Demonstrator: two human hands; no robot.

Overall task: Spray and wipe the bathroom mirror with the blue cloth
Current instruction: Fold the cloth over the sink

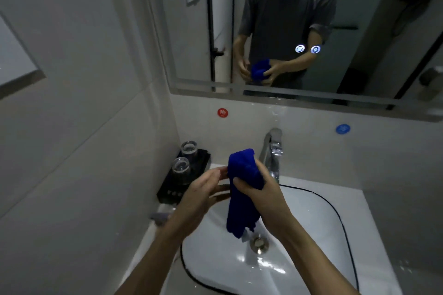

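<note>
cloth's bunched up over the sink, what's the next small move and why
Probably lift the blue cloth up to the mirror and start wiping. The right hand grips it bunched above the sink, the left hand only touches its edge, and no spray bottle shows.

Mirror [311, 31] cut off by frame at 12 and 3 o'clock; full extent not visible. Cloth [242, 189]: middle part covered by right hand [261, 196], folds there not readable. Grey object [160, 217] at 9 o'clock of sink [311, 223] blurred, partly behind left hand [203, 195]; unidentifiable. Red sticker [222, 112] and blue sticker [343, 129]: markings too small to read.
</note>
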